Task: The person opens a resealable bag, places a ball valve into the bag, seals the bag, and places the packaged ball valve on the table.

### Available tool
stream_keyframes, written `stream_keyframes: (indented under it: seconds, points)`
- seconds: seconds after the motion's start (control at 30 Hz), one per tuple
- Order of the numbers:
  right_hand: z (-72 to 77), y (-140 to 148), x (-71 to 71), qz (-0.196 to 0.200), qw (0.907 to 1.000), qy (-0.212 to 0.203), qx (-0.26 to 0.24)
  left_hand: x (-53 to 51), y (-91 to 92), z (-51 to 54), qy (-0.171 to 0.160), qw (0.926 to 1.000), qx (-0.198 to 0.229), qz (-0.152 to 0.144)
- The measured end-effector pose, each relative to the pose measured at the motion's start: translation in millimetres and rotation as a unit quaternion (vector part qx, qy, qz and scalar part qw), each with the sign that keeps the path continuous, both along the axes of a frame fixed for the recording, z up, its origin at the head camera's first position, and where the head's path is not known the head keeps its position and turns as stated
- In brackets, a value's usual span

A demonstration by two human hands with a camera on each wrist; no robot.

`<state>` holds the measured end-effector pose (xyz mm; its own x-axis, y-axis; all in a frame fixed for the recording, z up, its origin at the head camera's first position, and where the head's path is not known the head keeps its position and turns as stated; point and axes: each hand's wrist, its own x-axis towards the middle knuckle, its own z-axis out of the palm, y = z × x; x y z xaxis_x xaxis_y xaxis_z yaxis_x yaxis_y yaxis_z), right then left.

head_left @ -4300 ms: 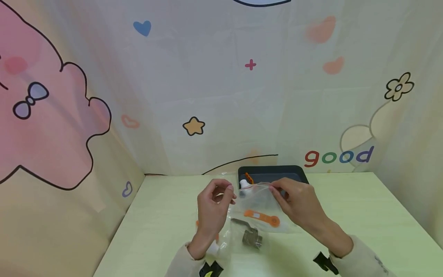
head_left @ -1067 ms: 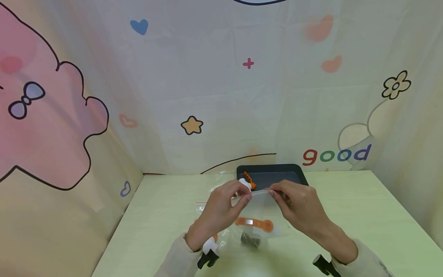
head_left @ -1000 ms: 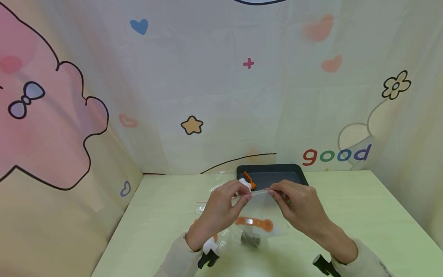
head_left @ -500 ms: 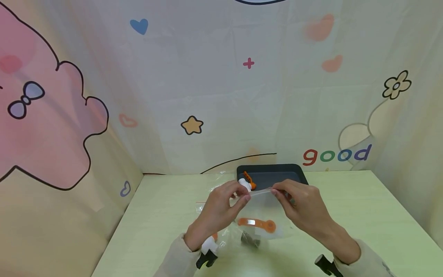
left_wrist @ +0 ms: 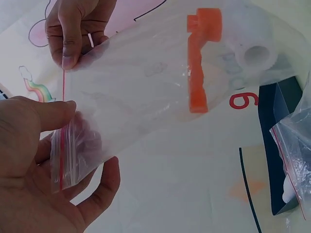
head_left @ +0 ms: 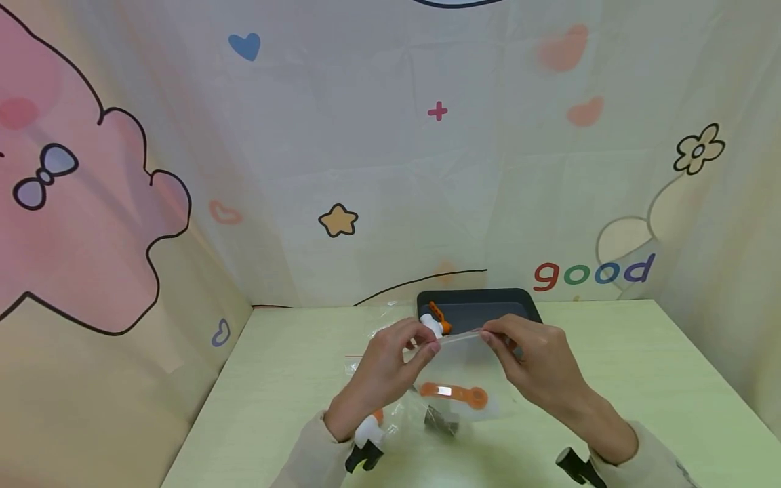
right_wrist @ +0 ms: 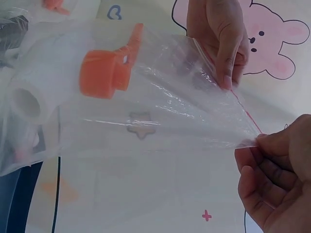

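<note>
A clear zip-lock bag [head_left: 466,362] with a red line along its mouth hangs between both hands. In it are an orange lever handle [head_left: 454,393] with a round end and a white plastic pipe piece [left_wrist: 250,41], both plain in the wrist views. My left hand [head_left: 387,362] pinches the mouth of the bag between thumb and fingers, at its left part. At the right end of the mouth, my right hand [head_left: 539,362] pinches the edge between thumb and forefinger. Whether the zip is closed along its length cannot be told.
Behind the hands stands a dark tray [head_left: 525,298] with a bagged white and orange valve [head_left: 432,324]. Under the held bag lies a clear bag with a dark grey metal part [head_left: 441,420]. Another white and orange piece [head_left: 369,430] lies by the left wrist.
From 4.3 seconds ago, my left hand has moved right onto the bag's mouth and now pinches it. In the last second, the right hand has shifted slightly right with the bag.
</note>
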<state>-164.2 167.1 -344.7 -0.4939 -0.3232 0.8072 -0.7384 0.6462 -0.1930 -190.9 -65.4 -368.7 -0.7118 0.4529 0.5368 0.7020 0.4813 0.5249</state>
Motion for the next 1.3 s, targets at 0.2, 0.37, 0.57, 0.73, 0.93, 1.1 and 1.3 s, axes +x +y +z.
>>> stream_keyframes:
  seconds: [0.2, 0.37, 0.57, 0.73, 0.93, 1.1, 1.3]
  points:
    - [1.4, 4.2, -0.4, -0.010, 0.9999, -0.002, 0.001, -2.6, -1.8, -3.3, -0.013, 0.9999, -0.004, -0.006]
    - [1.6, 5.9, -0.1, -0.011, 0.9999, -0.005, -0.003, -3.7, -1.4, -4.9, -0.004, 0.9999, 0.003, -0.012]
    - [1.2, 5.7, 0.8, -0.014, 0.9998, -0.015, 0.001, -3.9, -1.2, -5.8, 0.016, 0.9998, 0.000, -0.012]
    - [2.7, 6.3, 0.8, -0.016, 0.9998, -0.010, -0.001, -3.4, -2.9, -5.9, -0.004, 1.0000, 0.000, -0.007]
    - [3.1, 9.5, 1.0, -0.020, 0.9998, -0.007, -0.006, -3.8, -5.5, -8.0, -0.024, 0.9997, 0.005, -0.003]
    - [2.4, 10.6, 0.7, -0.014, 0.9998, 0.000, -0.014, -3.4, -5.6, -8.4, 0.003, 0.9999, 0.014, -0.006]
    - [2.4, 10.2, 0.6, -0.011, 0.9998, 0.001, -0.015, -2.9, -5.5, -7.3, 0.014, 0.9998, 0.015, -0.004]
